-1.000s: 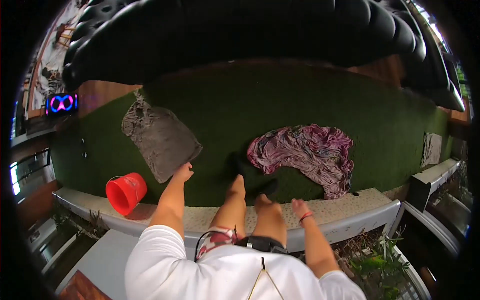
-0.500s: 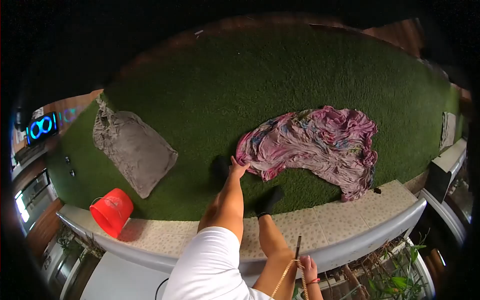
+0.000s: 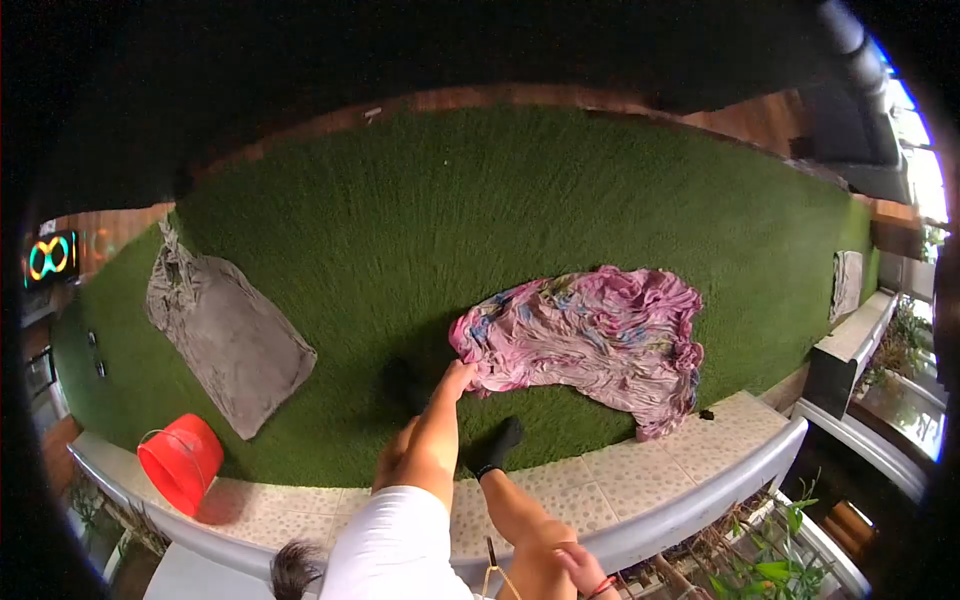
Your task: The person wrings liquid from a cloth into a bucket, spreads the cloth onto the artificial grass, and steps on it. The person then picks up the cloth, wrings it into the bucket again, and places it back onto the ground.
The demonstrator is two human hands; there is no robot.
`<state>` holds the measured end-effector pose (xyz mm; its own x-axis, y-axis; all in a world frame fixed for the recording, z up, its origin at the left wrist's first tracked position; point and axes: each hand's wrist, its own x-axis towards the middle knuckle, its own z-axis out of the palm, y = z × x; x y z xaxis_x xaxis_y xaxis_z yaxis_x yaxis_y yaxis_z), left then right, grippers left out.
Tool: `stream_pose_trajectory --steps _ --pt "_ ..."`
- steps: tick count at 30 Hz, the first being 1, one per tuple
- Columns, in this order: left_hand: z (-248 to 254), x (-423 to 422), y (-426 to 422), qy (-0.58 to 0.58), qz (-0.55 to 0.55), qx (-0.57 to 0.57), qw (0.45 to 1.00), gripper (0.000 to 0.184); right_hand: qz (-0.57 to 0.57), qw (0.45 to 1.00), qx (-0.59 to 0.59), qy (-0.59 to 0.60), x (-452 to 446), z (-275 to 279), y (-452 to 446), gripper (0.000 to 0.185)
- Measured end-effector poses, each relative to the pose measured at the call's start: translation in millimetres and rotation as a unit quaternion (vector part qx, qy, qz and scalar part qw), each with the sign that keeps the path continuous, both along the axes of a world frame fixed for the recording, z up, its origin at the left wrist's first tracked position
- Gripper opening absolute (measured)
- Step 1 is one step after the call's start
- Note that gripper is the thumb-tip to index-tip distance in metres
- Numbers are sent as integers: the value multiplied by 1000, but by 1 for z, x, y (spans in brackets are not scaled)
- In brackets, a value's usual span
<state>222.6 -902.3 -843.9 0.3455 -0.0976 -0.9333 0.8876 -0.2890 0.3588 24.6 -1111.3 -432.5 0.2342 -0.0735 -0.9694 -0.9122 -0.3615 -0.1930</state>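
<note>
A crumpled pink, beige and blue tie-dyed cloth [image 3: 600,340] lies spread on the green turf in front of me. My left hand [image 3: 460,375] reaches down to its near left corner, with the fingers closed on the edge; the fingertips are partly lost in the folds. Near my bent knee is my right hand [image 3: 582,570], with a red band at the wrist. Its fingers are apart and it holds nothing. A gold chain with a dark pendant [image 3: 491,552] dangles beside the knee.
To the left a grey-brown cloth [image 3: 240,340] lies on the turf. A red bucket [image 3: 180,463] is tilted on the speckled tile ledge [image 3: 560,500]. Plants [image 3: 780,560] grow behind the ledge at lower right. Another folded cloth [image 3: 847,283] lies at far right.
My left hand has gone from spread fingers at the cloth's corner to closed on it. My right hand has shifted slightly beside the knee. The view has tilted, so things appear lower and further left.
</note>
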Motion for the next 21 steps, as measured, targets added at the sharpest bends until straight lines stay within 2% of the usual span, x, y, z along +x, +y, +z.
stream_pose_trajectory --steps 2,4,6,8,9,10,11,13,15,16,17,18,20,21 --pt "34 12 -7 46 57 -96 993 28 -15 979 206 0 -22 0 19 33" --pt "94 28 -17 78 123 -206 968 24 -10 927 367 81 -19 9 46 40" --pt "162 48 -29 73 113 -262 956 21 30 886 451 99 0 28 70 43" --pt "219 61 -39 51 71 -292 952 20 117 858 491 97 23 54 85 49" --pt "249 67 -44 37 79 -333 939 19 182 851 485 88 32 70 90 53" --pt "275 73 -49 18 62 -342 938 20 293 875 385 -12 44 85 95 55" --pt "312 81 -52 -7 52 -339 939 21 400 874 262 -84 56 100 100 57" --pt "371 95 -55 -42 34 -342 938 22 494 832 72 -242 63 114 102 62" --pt "429 105 -56 -65 22 -351 934 24 427 859 197 -201 57 109 101 62" --pt "480 113 -50 -78 20 -355 931 24 323 894 268 -157 58 128 102 62" --pt "530 121 -43 -85 -34 -323 942 25 213 913 331 -105 59 149 104 65" --pt "545 127 -41 -95 -69 -352 929 25 184 914 361 -17 95 212 103 62" --pt "554 131 -39 -125 -103 -325 932 23 130 917 376 27 75 179 105 65" --pt "562 133 -39 -170 -113 -302 931 22 138 914 382 -15 76 180 102 65"
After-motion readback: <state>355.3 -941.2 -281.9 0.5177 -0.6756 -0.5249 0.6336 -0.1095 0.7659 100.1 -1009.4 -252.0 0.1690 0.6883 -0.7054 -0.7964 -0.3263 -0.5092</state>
